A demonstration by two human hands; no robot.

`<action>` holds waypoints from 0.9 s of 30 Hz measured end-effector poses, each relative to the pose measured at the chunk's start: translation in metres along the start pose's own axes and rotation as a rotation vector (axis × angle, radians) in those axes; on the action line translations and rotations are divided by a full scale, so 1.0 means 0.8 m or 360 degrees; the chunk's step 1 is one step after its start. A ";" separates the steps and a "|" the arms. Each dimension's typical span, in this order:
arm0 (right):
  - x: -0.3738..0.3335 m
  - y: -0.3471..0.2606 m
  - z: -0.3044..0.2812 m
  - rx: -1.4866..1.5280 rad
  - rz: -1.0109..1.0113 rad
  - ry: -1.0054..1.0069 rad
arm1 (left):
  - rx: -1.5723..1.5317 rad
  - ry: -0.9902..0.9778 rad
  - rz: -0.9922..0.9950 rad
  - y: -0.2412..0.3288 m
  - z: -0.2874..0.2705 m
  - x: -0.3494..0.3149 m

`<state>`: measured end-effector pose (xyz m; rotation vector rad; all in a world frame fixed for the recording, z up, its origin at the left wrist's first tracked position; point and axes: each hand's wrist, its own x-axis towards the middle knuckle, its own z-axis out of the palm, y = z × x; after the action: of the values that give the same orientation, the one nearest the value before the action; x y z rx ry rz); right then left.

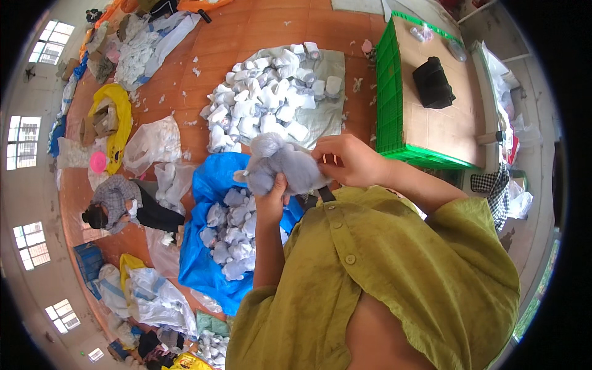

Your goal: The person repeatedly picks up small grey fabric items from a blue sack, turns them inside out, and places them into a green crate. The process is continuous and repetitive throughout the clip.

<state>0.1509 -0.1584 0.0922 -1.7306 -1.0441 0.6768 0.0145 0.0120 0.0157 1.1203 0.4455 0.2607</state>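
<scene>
Below us we see an orange-red floor [351, 34] dotted with white fluff scraps [357, 84]. On it we have a pale sheet [333, 116] heaped with white-and-grey plush pieces [268, 95], a blue plastic tarp [200, 246] holding grey plush pieces [234, 233], a translucent plastic bag [150, 153] and a yellow sack [126, 114]. Our cardboard-topped green crate [388, 92] carries a black container [433, 84].

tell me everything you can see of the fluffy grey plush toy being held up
The fluffy grey plush toy has a plump, rounded body of what looks like soft fur fabric, with a round puff at its upper left and a small pale nub at its left edge. It is held in the air before the person. The left-hand grip supports its lower side, thumb against it; the right-hand grip is at its right end, fingers curled.
</scene>
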 end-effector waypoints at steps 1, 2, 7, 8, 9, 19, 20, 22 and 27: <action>0.000 -0.001 -0.001 -0.0024 0.0097 -0.0068 | 0.0065 -0.0019 0.0021 0.001 0.001 0.000; 0.000 -0.003 -0.004 -0.0049 0.0193 -0.0137 | 0.0131 -0.0095 -0.0060 0.003 0.001 0.001; 0.004 0.018 0.012 0.0797 0.0263 -0.0387 | 0.0502 -0.0206 0.0139 -0.007 0.016 -0.008; 0.005 0.018 0.013 0.0906 0.0262 -0.0363 | 0.0608 -0.0209 0.0255 -0.008 0.018 -0.008; 0.004 0.018 0.015 0.1017 0.0266 -0.0339 | 0.0713 -0.0207 0.0371 -0.011 0.019 -0.008; -0.012 0.064 0.001 0.1755 0.0652 0.0132 | -0.0378 0.0101 -0.0086 -0.039 0.019 0.027; -0.012 0.076 0.000 0.1727 0.0691 0.0153 | -0.0174 0.0133 -0.0022 -0.037 0.021 0.024; -0.007 0.090 0.000 0.1658 0.0721 0.0121 | -0.0021 0.0190 0.0066 -0.031 0.026 0.021; 0.000 0.070 0.024 0.0728 0.0310 0.0363 | 0.0071 0.0250 -0.0141 -0.023 0.019 0.011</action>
<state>0.1546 -0.1588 0.0335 -1.4719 -0.5163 0.7526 0.0292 -0.0040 0.0029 1.1250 0.6414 0.2628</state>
